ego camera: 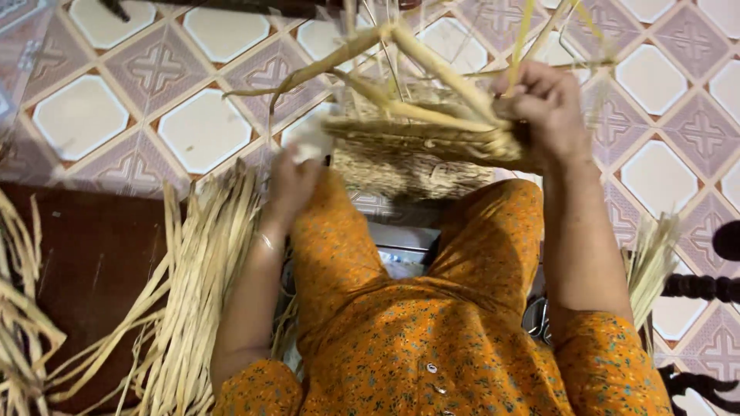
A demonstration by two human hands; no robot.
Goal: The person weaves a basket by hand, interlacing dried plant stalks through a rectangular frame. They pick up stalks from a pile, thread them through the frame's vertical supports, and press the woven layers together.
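Observation:
A half-woven straw basket [420, 146] rests on my knees above the orange patterned dress [432, 308]. My right hand [543, 104] is closed around the basket's right rim and several upright straw strands [432, 65] that rise from it. My left hand [291, 185] is blurred beside the basket's left lower edge, next to a bundle of loose dried straw [196, 285]; whether it holds a strand is unclear.
A dark brown wooden surface [85, 254] lies at the left under the straw. More straw [651, 258] sits at the right beside dark turned wooden furniture legs [705, 289]. The floor has patterned pink and white tiles [204, 131].

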